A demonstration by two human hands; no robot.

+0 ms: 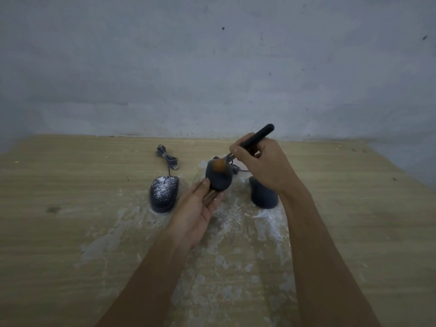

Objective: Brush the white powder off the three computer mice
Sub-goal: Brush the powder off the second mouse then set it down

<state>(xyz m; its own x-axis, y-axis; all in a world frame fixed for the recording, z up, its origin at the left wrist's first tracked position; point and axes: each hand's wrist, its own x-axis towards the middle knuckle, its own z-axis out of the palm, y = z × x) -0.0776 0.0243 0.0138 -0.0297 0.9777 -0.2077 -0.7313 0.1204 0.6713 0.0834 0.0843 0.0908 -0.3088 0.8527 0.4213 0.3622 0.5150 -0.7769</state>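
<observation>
Three dark mice are on a wooden table [70, 232]. The left mouse [163, 193] lies flat and is speckled with white powder. My left hand [195, 208] holds the middle mouse [220, 179] tilted up off the table, fingers under its near end. My right hand [262, 165] grips a black-handled brush [256, 138], whose orange-brown bristles [219, 165] touch the top of the middle mouse. The right mouse [263, 195] sits on the table, partly hidden behind my right wrist, with no powder visible on it.
White powder [236, 220] is smeared over the table in front of the mice and toward the near edge. The left mouse's bundled cable with USB plug [166, 158] lies behind it. A grey wall rises directly behind the table.
</observation>
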